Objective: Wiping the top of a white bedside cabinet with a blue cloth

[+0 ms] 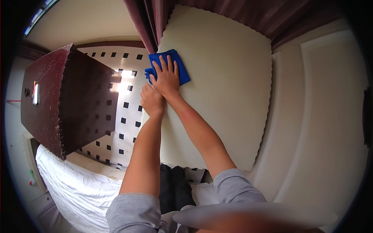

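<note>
A folded blue cloth (183,71) lies on the far left corner of a cream tabletop with a scalloped edge (221,96). My right hand (167,77) presses flat on the cloth, fingers slightly spread and pointing away from me. Just nearer and to the left, my left hand (153,100) rests at the tabletop's left edge, with its fingers bent over it; its fingertips are partly hidden. The two hands meet near my right wrist.
To the left stands a dark red wooden table (43,102) with a worn edge and small items on top. Mauve curtains (242,14) hang behind the cream tabletop. White bedding (78,189) lies at the lower left, and a pale panelled surface (329,116) is on the right.
</note>
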Tool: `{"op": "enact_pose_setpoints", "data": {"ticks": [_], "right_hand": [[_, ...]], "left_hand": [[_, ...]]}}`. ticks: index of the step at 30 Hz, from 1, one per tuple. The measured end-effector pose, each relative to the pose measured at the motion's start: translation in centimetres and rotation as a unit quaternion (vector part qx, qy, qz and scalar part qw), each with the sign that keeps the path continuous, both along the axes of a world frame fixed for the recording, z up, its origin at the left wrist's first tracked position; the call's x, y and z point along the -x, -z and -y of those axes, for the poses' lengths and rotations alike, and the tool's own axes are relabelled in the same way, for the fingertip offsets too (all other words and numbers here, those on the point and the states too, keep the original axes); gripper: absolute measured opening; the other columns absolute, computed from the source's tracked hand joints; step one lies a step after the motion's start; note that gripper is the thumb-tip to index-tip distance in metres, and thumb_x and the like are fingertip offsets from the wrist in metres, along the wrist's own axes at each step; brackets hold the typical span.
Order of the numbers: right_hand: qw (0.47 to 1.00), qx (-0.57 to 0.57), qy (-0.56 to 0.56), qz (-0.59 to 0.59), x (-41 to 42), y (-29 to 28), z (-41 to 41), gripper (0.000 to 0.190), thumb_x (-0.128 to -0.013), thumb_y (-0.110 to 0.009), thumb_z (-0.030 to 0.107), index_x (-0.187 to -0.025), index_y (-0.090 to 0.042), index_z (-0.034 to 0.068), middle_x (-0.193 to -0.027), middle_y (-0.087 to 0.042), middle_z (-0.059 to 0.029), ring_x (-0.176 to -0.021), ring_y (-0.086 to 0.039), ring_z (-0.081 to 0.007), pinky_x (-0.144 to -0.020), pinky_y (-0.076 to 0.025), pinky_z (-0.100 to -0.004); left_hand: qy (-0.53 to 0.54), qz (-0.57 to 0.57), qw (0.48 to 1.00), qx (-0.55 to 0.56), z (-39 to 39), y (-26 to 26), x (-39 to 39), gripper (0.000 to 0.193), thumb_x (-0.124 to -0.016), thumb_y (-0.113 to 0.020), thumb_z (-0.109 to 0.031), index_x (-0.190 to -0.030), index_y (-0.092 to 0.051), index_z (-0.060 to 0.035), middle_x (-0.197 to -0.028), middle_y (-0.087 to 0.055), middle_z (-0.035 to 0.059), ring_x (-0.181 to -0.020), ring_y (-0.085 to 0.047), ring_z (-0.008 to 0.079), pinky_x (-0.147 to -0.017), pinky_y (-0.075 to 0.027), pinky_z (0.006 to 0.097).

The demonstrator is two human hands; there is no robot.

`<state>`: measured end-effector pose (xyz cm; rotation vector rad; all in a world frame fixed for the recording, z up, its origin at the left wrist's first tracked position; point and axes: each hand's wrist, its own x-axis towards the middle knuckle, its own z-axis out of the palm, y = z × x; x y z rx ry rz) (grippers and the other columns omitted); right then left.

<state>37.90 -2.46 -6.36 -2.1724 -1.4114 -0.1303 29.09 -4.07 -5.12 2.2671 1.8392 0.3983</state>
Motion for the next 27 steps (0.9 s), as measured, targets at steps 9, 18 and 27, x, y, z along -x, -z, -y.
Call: {"op": "enact_pose_setpoints", "data": {"ticks": [9,18,27], "right_hand": [[0.984,0.099,0.139,0.043,-10.3,-1.7,16.8,0.049,-0.085,-0.058,0.031,-0.130,-0.053,0.015,-0.143,-0.041,-0.0145,-0.136,-0.031,-0.0356,-0.111,-0.022,-0.0521],[0.897,0.131,0.411,0.096,-20.2,2.6,5.4,0.055,-0.091,-0.044,0.043,-0.137,-0.044,0.014,-0.147,-0.035,-0.0152,-0.137,-0.025,-0.0420,-0.108,-0.018,-0.0572],[0.998,0.020,-0.025,-0.054,-1.8,-0.6,-2.7,0.052,-0.080,-0.065,0.029,-0.130,-0.054,0.017,-0.145,-0.039,-0.0110,-0.139,-0.027,-0.0333,-0.114,-0.016,-0.0499]], "left_hand": [[-0.018,-0.027,0.999,0.039,-0.6,-0.1,1.6,0.034,-0.096,-0.039,-0.023,-0.122,-0.046,-0.0032,-0.110,-0.055,0.0112,-0.101,-0.055,0.0300,-0.080,-0.046,0.0426],[-0.015,-0.023,0.998,0.051,-0.7,0.2,1.4,0.036,-0.094,-0.043,-0.020,-0.126,-0.045,-0.0036,-0.110,-0.055,0.0101,-0.096,-0.055,0.0279,-0.078,-0.045,0.0409],[-0.025,0.015,0.997,0.068,-0.2,1.0,0.4,0.036,-0.095,-0.039,-0.022,-0.126,-0.048,-0.0042,-0.114,-0.057,0.0121,-0.101,-0.055,0.0316,-0.083,-0.046,0.0435]]}}
